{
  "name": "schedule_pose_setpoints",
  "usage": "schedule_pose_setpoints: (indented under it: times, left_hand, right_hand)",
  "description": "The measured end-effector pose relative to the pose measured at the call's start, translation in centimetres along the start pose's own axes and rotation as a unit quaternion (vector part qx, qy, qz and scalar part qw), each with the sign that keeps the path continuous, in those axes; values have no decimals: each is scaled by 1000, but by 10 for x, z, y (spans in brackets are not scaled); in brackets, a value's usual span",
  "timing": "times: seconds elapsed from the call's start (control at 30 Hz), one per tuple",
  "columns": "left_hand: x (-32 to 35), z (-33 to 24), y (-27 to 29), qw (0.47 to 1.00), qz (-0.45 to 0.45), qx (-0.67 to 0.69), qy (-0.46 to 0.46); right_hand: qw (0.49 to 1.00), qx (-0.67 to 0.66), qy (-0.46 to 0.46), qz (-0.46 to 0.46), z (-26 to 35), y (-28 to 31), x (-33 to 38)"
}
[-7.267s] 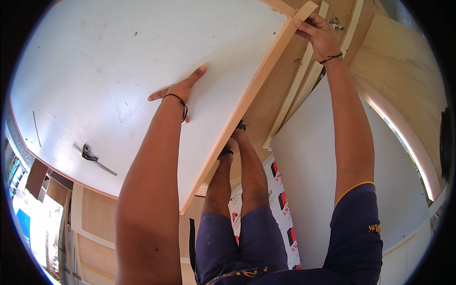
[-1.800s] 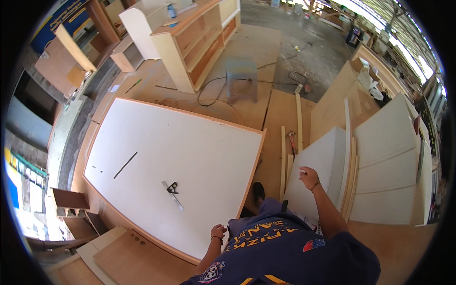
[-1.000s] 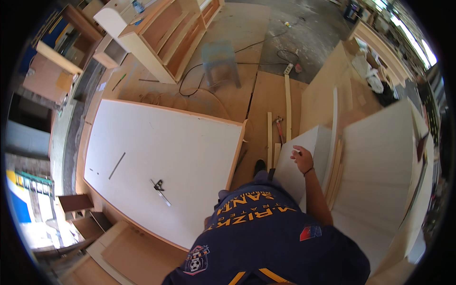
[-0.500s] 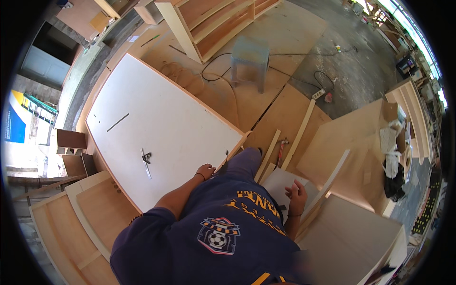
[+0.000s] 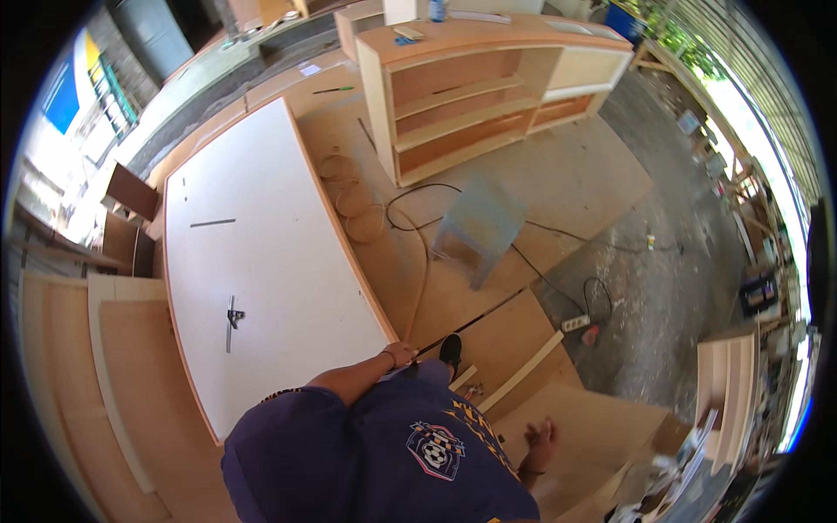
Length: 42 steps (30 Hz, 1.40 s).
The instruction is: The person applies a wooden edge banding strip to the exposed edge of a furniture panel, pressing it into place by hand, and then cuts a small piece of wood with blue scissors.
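Note:
My left hand (image 5: 400, 353) is at the near right corner of a large white panel (image 5: 279, 270) with wood-coloured edging. Its fingers look bent, but their grip is too small to make out. My right hand (image 5: 542, 436) hangs free on the right, fingers loosely curled and apart, above a brown board (image 5: 584, 418); nothing shows in it. On the white panel lies a combination square (image 5: 234, 318) with a metal blade and dark head. Farther up the panel is a thin dark strip (image 5: 213, 223).
A wooden shelf cabinet (image 5: 462, 109) stands at the back, with a worn blue-grey stool (image 5: 479, 218) before it. A coiled hose (image 5: 353, 199) lies beside the panel. Black cable runs to a power strip (image 5: 575, 323). Wood strips (image 5: 523, 373) lie near my shoe (image 5: 451, 350).
My view has swung up and right, showing more of the cabinet and floor. My left hand is now at the panel's corner; my right hand stays free, lower in view.

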<state>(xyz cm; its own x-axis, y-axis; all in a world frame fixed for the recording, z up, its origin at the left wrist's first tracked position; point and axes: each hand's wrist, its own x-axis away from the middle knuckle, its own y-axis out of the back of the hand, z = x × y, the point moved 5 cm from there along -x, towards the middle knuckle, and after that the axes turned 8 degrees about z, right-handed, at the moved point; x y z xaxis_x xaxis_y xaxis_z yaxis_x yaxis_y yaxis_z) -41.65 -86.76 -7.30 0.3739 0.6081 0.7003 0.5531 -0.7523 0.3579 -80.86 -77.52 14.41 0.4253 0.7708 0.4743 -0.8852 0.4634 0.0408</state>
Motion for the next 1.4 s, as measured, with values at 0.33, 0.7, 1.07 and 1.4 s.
schedule_pose_setpoints:
  times: [0.33, 0.7, 1.07, 1.4]
  left_hand:
    - [46, -2, 46, 707, -387, 588, 69]
    - [8, -24, -146, 288, -448, 819, 215]
    - [-33, -136, -121, 231, -493, 762, 350]
    - [-64, -179, -102, 178, -500, 764, 366]
  right_hand:
    - [899, 225, 108, 360, 159, -241, -177]
    - [642, 321, 311, 623, 279, -654, -253]
    - [509, 486, 546, 454, 337, -1007, -347]
    - [496, 619, 534, 292, 349, -1007, -337]
